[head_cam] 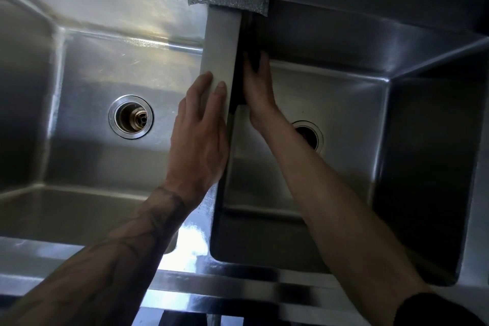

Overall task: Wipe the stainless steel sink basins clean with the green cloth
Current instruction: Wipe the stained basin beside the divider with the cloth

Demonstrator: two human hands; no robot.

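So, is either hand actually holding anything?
Left hand lies flat on the divider, holding nothing. Right hand presses something dark, probably the cloth, against its side; grip unclear.

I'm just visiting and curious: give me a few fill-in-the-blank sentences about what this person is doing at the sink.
1. The sink has ___ basins side by side.
2. The left hand lies flat on top of the ___ between them.
3. The right hand reaches down into the ___ basin.
4. The drain that is fully in view sits in the ___ basin.
Missing words: two; divider; right; left.
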